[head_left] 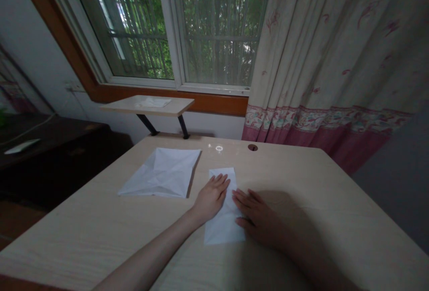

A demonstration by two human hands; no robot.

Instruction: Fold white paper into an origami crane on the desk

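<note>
A narrow folded strip of white paper lies on the light wooden table in front of me. My left hand rests flat on its left half, fingers stretched out and together. My right hand lies flat against the strip's right edge, with its fingertips on the paper. Neither hand grips anything. To the left of the strip lies a larger square sheet of white paper with crease lines across it, untouched.
A small raised shelf on black brackets stands at the table's back edge with a white paper on it. A cable hole sits near the back. A window, a patterned curtain and a dark cabinet surround the table.
</note>
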